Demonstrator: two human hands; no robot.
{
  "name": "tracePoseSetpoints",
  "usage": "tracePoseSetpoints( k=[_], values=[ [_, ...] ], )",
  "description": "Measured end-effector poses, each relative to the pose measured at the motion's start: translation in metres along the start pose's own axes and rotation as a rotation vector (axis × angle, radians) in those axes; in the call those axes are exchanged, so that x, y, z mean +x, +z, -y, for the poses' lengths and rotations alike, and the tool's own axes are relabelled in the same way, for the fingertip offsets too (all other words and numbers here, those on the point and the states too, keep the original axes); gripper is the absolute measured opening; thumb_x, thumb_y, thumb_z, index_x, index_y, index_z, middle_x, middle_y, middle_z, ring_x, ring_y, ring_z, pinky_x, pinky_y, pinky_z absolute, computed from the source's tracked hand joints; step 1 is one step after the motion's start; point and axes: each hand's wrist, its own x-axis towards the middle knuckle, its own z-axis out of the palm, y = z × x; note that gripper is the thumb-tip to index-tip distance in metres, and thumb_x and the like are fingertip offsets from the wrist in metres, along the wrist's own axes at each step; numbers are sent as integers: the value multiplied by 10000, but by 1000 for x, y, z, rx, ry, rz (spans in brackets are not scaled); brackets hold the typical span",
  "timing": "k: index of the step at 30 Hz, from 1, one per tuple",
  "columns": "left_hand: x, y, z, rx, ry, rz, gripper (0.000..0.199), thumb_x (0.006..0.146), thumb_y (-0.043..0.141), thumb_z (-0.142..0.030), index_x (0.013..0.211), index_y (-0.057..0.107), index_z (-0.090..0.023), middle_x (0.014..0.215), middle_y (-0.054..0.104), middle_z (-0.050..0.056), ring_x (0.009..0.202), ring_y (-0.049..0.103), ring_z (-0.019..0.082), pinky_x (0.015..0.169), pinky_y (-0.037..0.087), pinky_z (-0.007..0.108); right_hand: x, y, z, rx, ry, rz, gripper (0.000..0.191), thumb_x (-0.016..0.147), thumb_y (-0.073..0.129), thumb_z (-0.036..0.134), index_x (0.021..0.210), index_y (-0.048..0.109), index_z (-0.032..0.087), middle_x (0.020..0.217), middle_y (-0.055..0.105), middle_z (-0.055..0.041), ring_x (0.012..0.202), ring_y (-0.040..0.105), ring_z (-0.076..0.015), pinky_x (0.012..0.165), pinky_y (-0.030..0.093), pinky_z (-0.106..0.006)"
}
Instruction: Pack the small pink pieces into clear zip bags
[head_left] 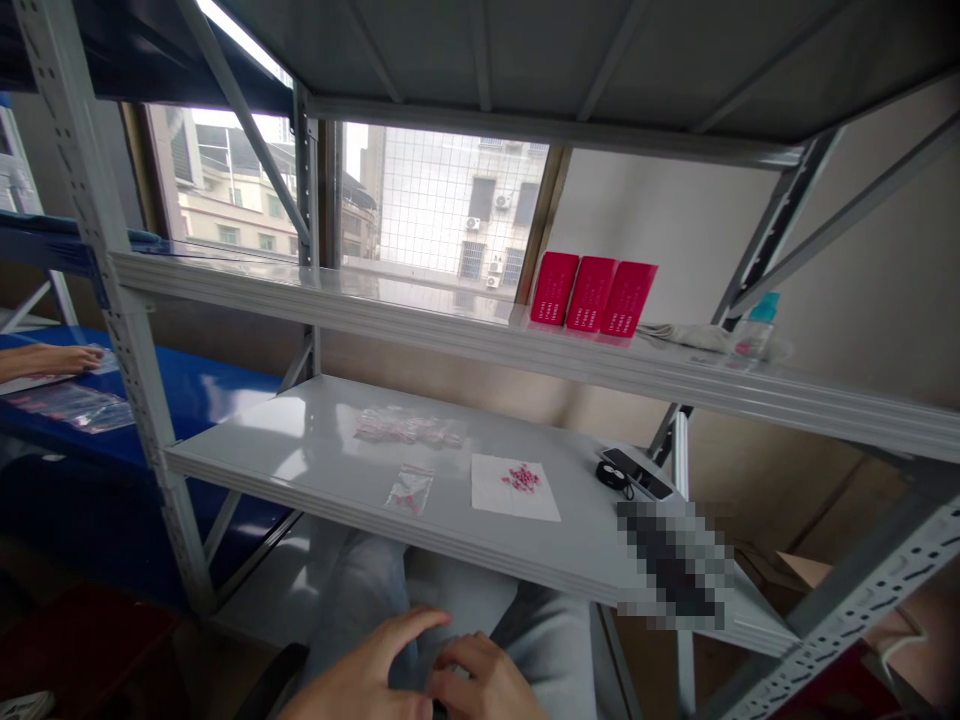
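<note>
Above my lap, at the bottom edge of the head view, my left hand (pixel 367 665) reaches in with one digit stretched out and the others partly hidden. Close beside it, my right hand (pixel 484 680) has its fingers curled. A small dark object (pixel 439 710) shows between the two hands, too cut off to identify. On the grey shelf (pixel 315 455) beyond them lies a clear zip bag (pixel 410 490) with a few small pink pieces in it. To its right, a white paper sheet (pixel 499 500) bears a pile of small red-pink pieces (pixel 522 478).
Several clear bags (pixel 405 428) lie farther back. A phone (pixel 637 472) and a black round object (pixel 613 475) are at the right. Red boxes (pixel 592 295) and a spray bottle (pixel 757 330) stand on the upper shelf. Another person's hand (pixel 64 358) works at the left.
</note>
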Motion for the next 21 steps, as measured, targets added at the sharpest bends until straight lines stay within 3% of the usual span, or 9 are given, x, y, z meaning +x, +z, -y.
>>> tracePoseSetpoints(
  k=[3, 7, 9, 11, 13, 15, 18, 19, 21],
  values=[
    [0, 0, -12, 2, -42, 56, 724, 679, 808, -280, 1365, 588, -348, 1408, 604, 45, 1282, 529, 327, 1116, 391, 453, -1, -12, -4, 109, -5, 148, 310, 1025, 464, 509, 1002, 684, 291, 947, 727, 31, 785, 681, -145, 733, 505, -266],
    [5, 7, -30, 11, 31, 64, 495, 696, 784, -320, 1183, 699, -289, 1152, 708, 31, 1063, 622, 281, 989, 479, 377, 2, -20, 0, 194, 51, 260, 263, 1030, 500, 444, 955, 698, 288, 1023, 740, 42, 897, 705, -129, 853, 510, -254],
    [5, 9, -26, 2, 30, 62, 437, 712, 778, -352, 1136, 713, -272, 1099, 708, 28, 1023, 624, 270, 966, 485, 363, 4, -26, 6, 212, 64, 274, 223, 1033, 502, 397, 1013, 693, 282, 1029, 747, 37, 910, 712, -130, 876, 518, -251],
    [3, 10, -15, -29, 18, 29, 501, 699, 807, -390, 1173, 697, -268, 1148, 691, 43, 1070, 605, 285, 987, 471, 373, 6, -39, 10, 234, 71, 263, 184, 1010, 541, 357, 1113, 677, 285, 1062, 750, 26, 942, 711, -141, 900, 526, -254],
    [4, 10, -4, -98, 34, -1, 584, 690, 835, -451, 1219, 675, -263, 1197, 671, 66, 1115, 586, 302, 1012, 451, 394, 8, -61, 5, 238, 152, 165, 217, 991, 556, 307, 1181, 659, 293, 1124, 739, -2, 1016, 693, -169, 934, 528, -279],
    [9, 9, -3, -223, 93, -2, 622, 709, 827, -527, 1241, 660, -252, 1167, 671, 82, 1109, 594, 301, 1019, 441, 414, 17, -87, -16, 212, 320, -25, 223, 994, 521, 285, 1168, 661, 272, 1127, 725, -51, 1049, 673, -208, 919, 537, -314],
    [31, 3, -28, -406, 225, 18, 677, 738, 796, -596, 1283, 642, -225, 1068, 678, 91, 1074, 609, 279, 1032, 420, 430, 39, -122, -75, 119, 516, -220, 228, 1009, 461, 316, 1049, 665, 222, 927, 712, -65, 807, 666, -198, 735, 538, -299],
    [43, -1, -40, -440, 268, 23, 700, 743, 790, -605, 1302, 634, -214, 1057, 676, 98, 1069, 607, 274, 1032, 416, 430, 48, -129, -99, 35, 564, -227, 246, 1003, 460, 332, 1055, 667, 209, 917, 705, -72, 768, 652, -198, 723, 532, -309],
    [71, -11, -66, -479, 325, 35, 703, 750, 782, -609, 1295, 642, -187, 1045, 671, 113, 1035, 607, 266, 989, 440, 414, 62, -134, -141, -110, 609, -114, 285, 994, 439, 331, 1053, 688, 206, 954, 710, -82, 787, 657, -206, 759, 531, -327]
  ],
)
